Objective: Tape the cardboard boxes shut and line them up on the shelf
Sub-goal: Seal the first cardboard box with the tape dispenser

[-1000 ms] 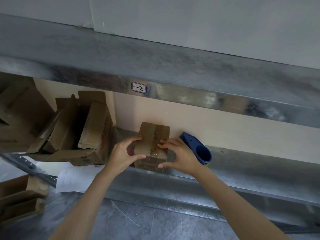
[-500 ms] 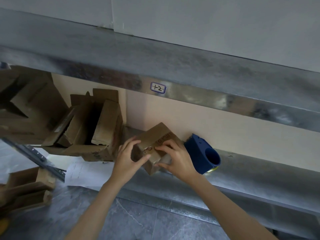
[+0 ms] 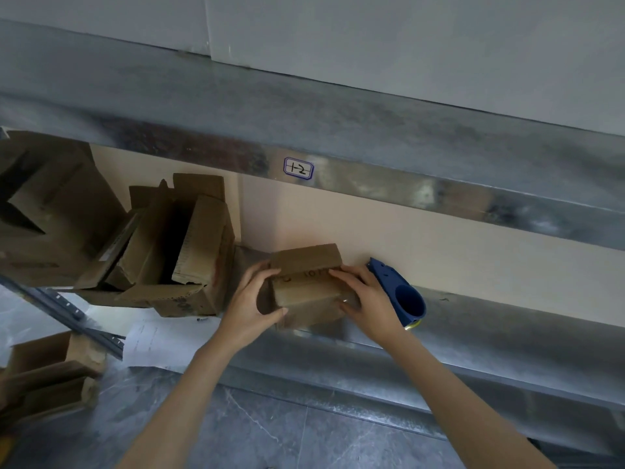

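Small cardboard box is sitting on the metal shelf close to its front edge, between the pile of open boxes on the left and the blue tape dispenser lying just beside it on the right. Left hand is gripping the box's left side, fingers curling over the top edge and thumb pressing the front face. Right hand is gripping the right side, fingers lying across the top seam, thumb at the lower front corner. A label marked "1-2" is showing on the beam above.
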